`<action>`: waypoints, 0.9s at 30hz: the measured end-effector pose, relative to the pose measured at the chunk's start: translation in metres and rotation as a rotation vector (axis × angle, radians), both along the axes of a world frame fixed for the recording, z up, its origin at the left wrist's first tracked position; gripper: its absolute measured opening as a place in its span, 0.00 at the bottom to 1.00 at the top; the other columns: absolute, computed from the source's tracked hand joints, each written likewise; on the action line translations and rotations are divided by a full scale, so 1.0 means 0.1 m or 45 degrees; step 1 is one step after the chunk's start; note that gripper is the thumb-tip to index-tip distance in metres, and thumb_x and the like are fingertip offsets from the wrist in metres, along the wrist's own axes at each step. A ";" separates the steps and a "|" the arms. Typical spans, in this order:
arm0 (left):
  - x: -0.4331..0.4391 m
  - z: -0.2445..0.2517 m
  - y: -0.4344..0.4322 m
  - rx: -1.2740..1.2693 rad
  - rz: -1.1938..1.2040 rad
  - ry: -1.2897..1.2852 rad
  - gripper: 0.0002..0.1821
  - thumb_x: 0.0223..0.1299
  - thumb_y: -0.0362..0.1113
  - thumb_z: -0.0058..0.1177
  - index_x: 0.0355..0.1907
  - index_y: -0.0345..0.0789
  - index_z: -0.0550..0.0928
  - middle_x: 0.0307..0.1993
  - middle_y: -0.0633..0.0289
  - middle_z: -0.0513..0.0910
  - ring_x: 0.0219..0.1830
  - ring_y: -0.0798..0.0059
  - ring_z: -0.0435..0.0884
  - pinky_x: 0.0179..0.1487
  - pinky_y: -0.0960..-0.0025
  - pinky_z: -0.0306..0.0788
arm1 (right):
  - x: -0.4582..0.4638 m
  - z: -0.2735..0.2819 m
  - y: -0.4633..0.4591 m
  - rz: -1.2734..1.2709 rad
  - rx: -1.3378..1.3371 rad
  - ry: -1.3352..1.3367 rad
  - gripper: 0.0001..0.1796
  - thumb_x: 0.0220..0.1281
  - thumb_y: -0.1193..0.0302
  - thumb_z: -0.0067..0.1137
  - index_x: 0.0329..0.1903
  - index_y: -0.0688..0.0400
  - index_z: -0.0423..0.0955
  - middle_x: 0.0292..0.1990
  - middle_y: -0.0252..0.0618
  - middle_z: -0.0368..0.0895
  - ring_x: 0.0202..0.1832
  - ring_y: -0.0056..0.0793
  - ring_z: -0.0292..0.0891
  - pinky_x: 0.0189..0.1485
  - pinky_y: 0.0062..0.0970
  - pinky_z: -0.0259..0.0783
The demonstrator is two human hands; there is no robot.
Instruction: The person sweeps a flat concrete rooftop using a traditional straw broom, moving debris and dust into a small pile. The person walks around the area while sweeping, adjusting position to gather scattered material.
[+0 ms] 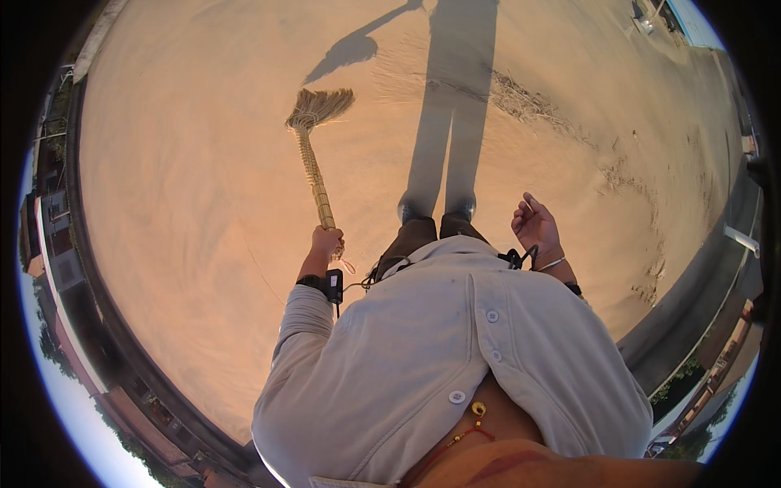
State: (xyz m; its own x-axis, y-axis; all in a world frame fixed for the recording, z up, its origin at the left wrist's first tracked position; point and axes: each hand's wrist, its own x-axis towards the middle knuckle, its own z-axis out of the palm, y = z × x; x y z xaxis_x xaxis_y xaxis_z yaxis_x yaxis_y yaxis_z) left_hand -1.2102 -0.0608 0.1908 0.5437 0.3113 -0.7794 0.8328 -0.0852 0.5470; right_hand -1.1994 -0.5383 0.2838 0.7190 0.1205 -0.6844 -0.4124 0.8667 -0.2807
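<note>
My left hand (329,241) grips the handle of a straw hand broom (314,161), low on its bound, ringed part. The broom points forward and a little left, and its flared bristle head (320,108) fans out toward the right. A thin loop (347,266) hangs from the handle's end below my fist. On the right side, my right hand (537,227) hangs beside my hip, palm partly up, with the fingers loosely bent and nothing in them.
Pale, sandy-coloured ground (201,183) spreads around my feet. Loose straw and stalks (528,104) lie in a strip ahead to the right, with more scraps (619,177) farther right. A dark road strip (677,323) curves along the right edge. Buildings (67,268) stand at far left.
</note>
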 end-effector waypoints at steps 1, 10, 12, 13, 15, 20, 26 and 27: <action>0.27 -0.05 0.08 -0.156 0.094 -0.001 0.04 0.47 0.27 0.48 0.28 0.30 0.70 0.16 0.58 0.71 0.14 0.70 0.72 0.17 0.69 0.68 | 0.00 -0.02 -0.01 -0.006 -0.007 0.016 0.10 0.57 0.71 0.50 0.43 0.56 0.71 0.30 0.35 0.76 0.31 0.27 0.72 0.33 0.23 0.71; 1.26 -0.67 -0.55 -0.324 -0.165 0.377 0.05 0.46 0.25 0.49 0.25 0.29 0.69 0.16 0.59 0.71 0.15 0.70 0.73 0.18 0.69 0.68 | -0.01 -0.11 -0.03 -0.099 -0.047 0.141 0.11 0.58 0.70 0.50 0.43 0.56 0.70 0.29 0.34 0.76 0.31 0.27 0.71 0.33 0.23 0.71; 1.11 -0.66 -0.95 -0.304 -0.521 0.454 0.04 0.46 0.26 0.50 0.23 0.29 0.71 0.14 0.57 0.72 0.13 0.68 0.73 0.17 0.68 0.68 | 0.00 -0.09 -0.01 -0.110 -0.046 0.143 0.11 0.58 0.70 0.50 0.44 0.56 0.70 0.29 0.33 0.76 0.31 0.27 0.71 0.33 0.23 0.71; 1.07 -0.62 -1.12 -0.314 -0.744 0.531 0.04 0.45 0.27 0.52 0.23 0.29 0.72 0.15 0.56 0.74 0.13 0.67 0.73 0.17 0.68 0.68 | 0.01 -0.07 0.00 -0.111 -0.043 0.145 0.11 0.57 0.70 0.50 0.44 0.56 0.70 0.29 0.33 0.76 0.31 0.27 0.71 0.33 0.23 0.71; 1.07 -0.48 -1.51 0.006 -1.330 0.396 0.06 0.45 0.30 0.54 0.23 0.28 0.75 0.17 0.55 0.77 0.18 0.67 0.77 0.20 0.67 0.70 | 0.01 -0.02 0.02 -0.102 -0.046 0.143 0.11 0.57 0.70 0.50 0.44 0.56 0.71 0.29 0.34 0.76 0.31 0.28 0.71 0.33 0.23 0.71; 1.23 -0.12 -1.84 0.058 -1.600 0.166 0.12 0.37 0.35 0.58 0.25 0.30 0.77 0.21 0.55 0.79 0.21 0.68 0.79 0.26 0.67 0.72 | 0.04 0.12 0.07 -0.071 -0.112 0.094 0.11 0.58 0.70 0.49 0.43 0.56 0.71 0.30 0.34 0.77 0.32 0.28 0.72 0.34 0.23 0.71; 0.84 -0.03 -1.35 -0.055 -1.341 -0.060 0.22 0.35 0.30 0.58 0.41 0.31 0.74 0.24 0.55 0.78 0.20 0.69 0.78 0.24 0.67 0.72 | 0.03 0.19 0.12 -0.064 -0.110 0.025 0.10 0.57 0.71 0.50 0.42 0.57 0.72 0.30 0.35 0.77 0.31 0.27 0.72 0.34 0.23 0.71; 0.71 -0.03 -1.26 -0.101 -1.220 -0.011 0.24 0.36 0.29 0.58 0.43 0.31 0.72 0.24 0.55 0.78 0.19 0.69 0.77 0.23 0.68 0.71 | 0.02 0.18 0.11 -0.045 -0.102 0.019 0.10 0.57 0.71 0.50 0.42 0.57 0.72 0.29 0.35 0.77 0.31 0.27 0.72 0.34 0.23 0.71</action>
